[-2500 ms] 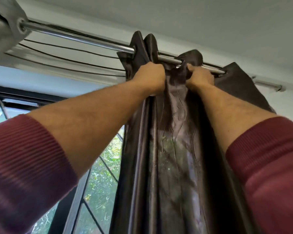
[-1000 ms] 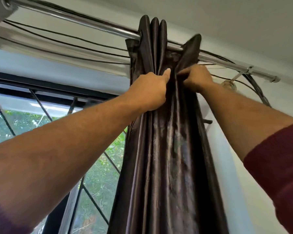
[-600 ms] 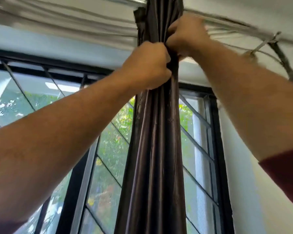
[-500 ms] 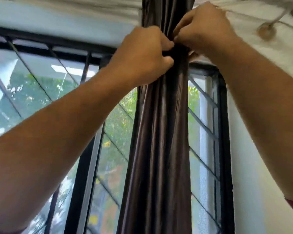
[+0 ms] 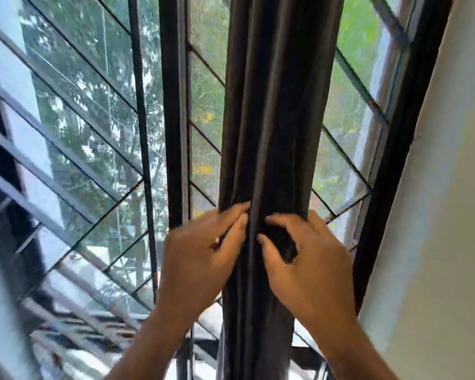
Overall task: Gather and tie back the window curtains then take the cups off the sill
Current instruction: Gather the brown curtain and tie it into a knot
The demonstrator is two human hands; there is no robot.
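Observation:
A dark brown satin curtain (image 5: 274,105) hangs gathered into a narrow bundle of folds in front of the window. My left hand (image 5: 200,256) presses on the bundle's left side with its fingers hooked into the folds. On the right side my right hand (image 5: 305,259) pinches a fold between thumb and fingers. Both hands sit at the same height, in the lower middle of the view. No cups or sill can be made out; the bottom of the frame is blurred.
Behind the curtain is a black-framed window (image 5: 173,119) with diagonal metal grille bars (image 5: 74,165) and green trees outside. A cream wall (image 5: 436,215) runs down the right side, close to the curtain bundle.
My hands have slid down the curtain from just under the rod to mid-height, squeezing the folds together. The view has tilted downward; the rod and ceiling are out of sight.

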